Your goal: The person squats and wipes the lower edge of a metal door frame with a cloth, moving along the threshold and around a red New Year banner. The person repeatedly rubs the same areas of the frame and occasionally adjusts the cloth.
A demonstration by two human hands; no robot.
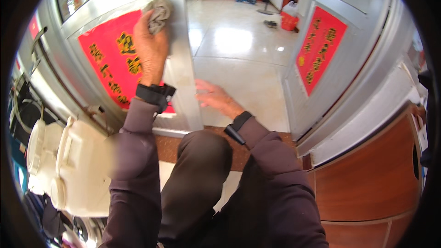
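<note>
My left hand (151, 46) grips a crumpled grey-beige cloth (159, 14) and presses it to the upper panel of a silver metal door (177, 38). Beside that wrist is a red paper poster (115, 62) with black-and-gold writing, partly covered by my hand and forearm. Near the door's free edge, my right hand (217, 98) holds nothing. Its fingers are apart and reach toward the edge; whether they touch it I cannot tell. Both wrists wear black bands.
Opposite stands a second door leaf (293, 86) with a red poster (322, 50). White plastic jerrycans (84, 165) are at the left, a brown wooden cabinet (365, 179) at the right. Past the brown threshold (206, 144) lie a tiled floor (241, 72), shoes (270, 24) and a red bag (288, 21).
</note>
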